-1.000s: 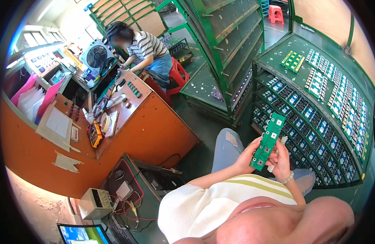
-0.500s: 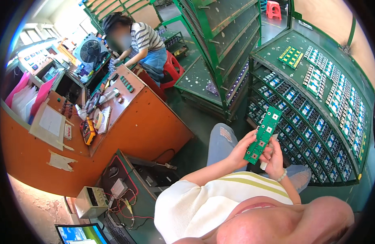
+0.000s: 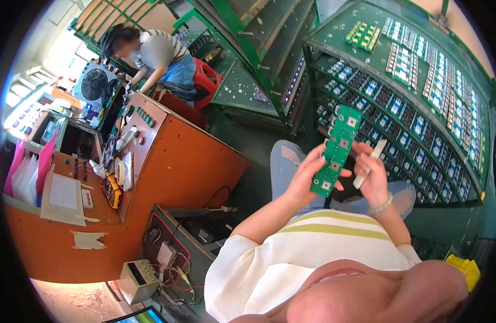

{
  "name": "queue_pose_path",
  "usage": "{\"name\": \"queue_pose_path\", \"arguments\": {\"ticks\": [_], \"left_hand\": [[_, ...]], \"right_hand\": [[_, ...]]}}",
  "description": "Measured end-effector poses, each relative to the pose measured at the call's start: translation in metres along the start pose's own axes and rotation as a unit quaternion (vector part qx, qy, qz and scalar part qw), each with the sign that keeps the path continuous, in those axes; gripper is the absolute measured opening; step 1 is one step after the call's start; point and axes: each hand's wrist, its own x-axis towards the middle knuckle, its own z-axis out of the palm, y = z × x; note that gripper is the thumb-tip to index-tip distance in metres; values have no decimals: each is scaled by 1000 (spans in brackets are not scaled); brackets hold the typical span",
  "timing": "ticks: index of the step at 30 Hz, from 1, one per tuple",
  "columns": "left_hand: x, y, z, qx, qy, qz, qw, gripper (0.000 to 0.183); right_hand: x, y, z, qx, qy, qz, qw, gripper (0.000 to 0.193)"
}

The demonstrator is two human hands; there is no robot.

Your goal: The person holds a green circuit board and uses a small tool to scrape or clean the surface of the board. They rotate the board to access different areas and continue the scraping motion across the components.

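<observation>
A long green circuit board (image 3: pixel 339 144) with several square pads is tilted upright in front of my lap. My left hand (image 3: pixel 306 176) grips its lower left edge, with the thumb on the front face and fingertips showing past the right edge. Just right of the board, my right hand (image 3: pixel 373 177) is closed round a flat off-white stick (image 3: pixel 378 147). One end of the stick points up past the fingers and the other sticks out below them. The exact kind of stick cannot be made out. My right hand appears apart from the board.
A green multi-shelf rack (image 3: pixel 323 46) full of electronic boards stands ahead right, with a yellow-and-green panel (image 3: pixel 362 36) on top. On the left is an orange workbench (image 3: pixel 194 161) with a yellow multimeter (image 3: pixel 111 192). A co-worker (image 3: pixel 162 59) sits beyond it. A power supply (image 3: pixel 137 281) stands lower left.
My right hand has drawn away from the board to the right, and more of the off-white stick shows. The board sits slightly higher and further left in view, which has shifted.
</observation>
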Motion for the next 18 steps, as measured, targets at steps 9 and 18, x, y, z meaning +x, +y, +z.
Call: {"name": "queue_pose_path", "arguments": {"ticks": [9, 18], "left_hand": [[4, 16, 4, 54, -23, 38, 998, 55], [8, 12, 18, 77, -94, -21, 992, 61]], "right_hand": [[-5, -40, 8, -94, -100, -39, 990, 28], [-4, -74, 34, -184, -82, -73, 977, 34]]}}
